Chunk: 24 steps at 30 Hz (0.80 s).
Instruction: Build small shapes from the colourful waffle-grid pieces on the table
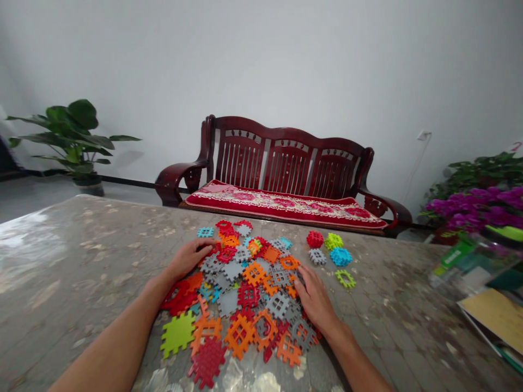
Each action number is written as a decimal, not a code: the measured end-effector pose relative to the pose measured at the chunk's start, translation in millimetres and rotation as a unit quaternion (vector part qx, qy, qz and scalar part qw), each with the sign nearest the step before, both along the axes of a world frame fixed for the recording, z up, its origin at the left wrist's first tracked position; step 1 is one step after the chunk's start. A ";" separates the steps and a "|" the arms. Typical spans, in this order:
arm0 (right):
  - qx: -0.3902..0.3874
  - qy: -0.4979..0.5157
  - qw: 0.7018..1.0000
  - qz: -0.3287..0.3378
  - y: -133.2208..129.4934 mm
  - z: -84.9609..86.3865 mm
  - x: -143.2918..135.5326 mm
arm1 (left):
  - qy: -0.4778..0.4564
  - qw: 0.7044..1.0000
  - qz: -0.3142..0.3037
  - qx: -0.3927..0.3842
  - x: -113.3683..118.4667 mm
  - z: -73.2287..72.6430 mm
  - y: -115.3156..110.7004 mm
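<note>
A heap of flat plastic interlocking building tiles with notched edges lies in front of me, in grey (232, 270), orange (239, 333), red (207, 360) and lime green (178, 333). Some are solid plates, others have window-like openings. My left hand (191, 258) rests against the heap's upper left side, thumb and fingers apart, touching red tiles. At the right edge, my right hand (314, 294) lies with fingers stretched over orange and grey tiles. Neither hand visibly grips a piece. The fingertips are partly hard to make out among the tiles.
Right of the heap sit small groups of tiles: red (315, 239), lime green (334, 241), blue (340, 256) and grey (317, 256). A clear container (478, 267) and purple flowers (482, 209) stand at far right. Behind the table (81, 261) is a wooden bench (286, 158).
</note>
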State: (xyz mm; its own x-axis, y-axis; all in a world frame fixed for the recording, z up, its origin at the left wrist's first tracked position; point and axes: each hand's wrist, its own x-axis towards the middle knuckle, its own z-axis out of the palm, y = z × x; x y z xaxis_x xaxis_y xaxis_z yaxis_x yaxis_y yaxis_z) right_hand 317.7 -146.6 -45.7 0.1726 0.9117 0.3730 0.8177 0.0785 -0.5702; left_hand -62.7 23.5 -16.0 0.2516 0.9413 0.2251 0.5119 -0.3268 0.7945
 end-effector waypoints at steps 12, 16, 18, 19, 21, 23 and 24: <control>-0.056 0.190 0.977 0.082 3.3 14.1 -36.7 | -0.050 0.995 0.081 -0.030 -10.3 8.1 -0.5; -0.049 0.230 0.963 0.130 -1.1 23.5 -36.6 | -0.057 0.992 0.112 -0.024 -13.6 3.1 3.3; -0.027 0.198 0.974 0.107 -4.3 29.7 -38.6 | -0.050 0.990 0.126 -0.027 -14.8 0.9 4.9; -0.014 0.172 0.981 0.090 -6.2 33.5 -40.1 | -0.046 0.990 0.130 -0.026 -15.2 0.0 5.5; 0.006 0.114 0.991 0.069 -10.6 41.5 -43.6 | -0.035 0.991 0.130 -0.019 -16.0 -1.2 6.8; 0.013 0.069 0.994 0.079 -14.2 48.2 -46.3 | -0.017 0.992 0.126 -0.012 -16.6 -2.0 8.2; 0.014 0.055 0.995 0.088 -15.3 50.4 -46.9 | -0.006 0.992 0.124 -0.009 -17.0 -2.3 9.0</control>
